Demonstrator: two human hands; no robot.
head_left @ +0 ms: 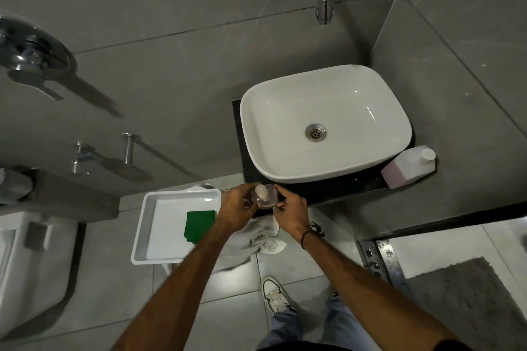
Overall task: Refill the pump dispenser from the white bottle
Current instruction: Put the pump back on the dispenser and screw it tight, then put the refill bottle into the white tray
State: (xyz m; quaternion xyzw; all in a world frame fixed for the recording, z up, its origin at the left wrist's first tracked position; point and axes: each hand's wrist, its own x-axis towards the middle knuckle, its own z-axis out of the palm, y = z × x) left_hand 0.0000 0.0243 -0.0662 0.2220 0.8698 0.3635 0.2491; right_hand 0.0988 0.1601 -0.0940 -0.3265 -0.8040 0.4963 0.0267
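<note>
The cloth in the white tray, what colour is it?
Green: the cloth lies in the tray, in the head view.

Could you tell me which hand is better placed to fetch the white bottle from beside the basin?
The right hand, probably. The white bottle stands on the counter right of the basin, on that hand's side. The left hand could keep the clear dispenser, which both hands now hold.

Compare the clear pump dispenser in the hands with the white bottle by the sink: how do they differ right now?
The clear, rounded plastic pump dispenser is held over the counter edge by the left hand and right hand; the white rectangular plastic bottle stands untouched beside the white ceramic sink. The dispenser is see-through, the bottle opaque with a pinkish tint. The bottle looks larger and is capped.
</note>
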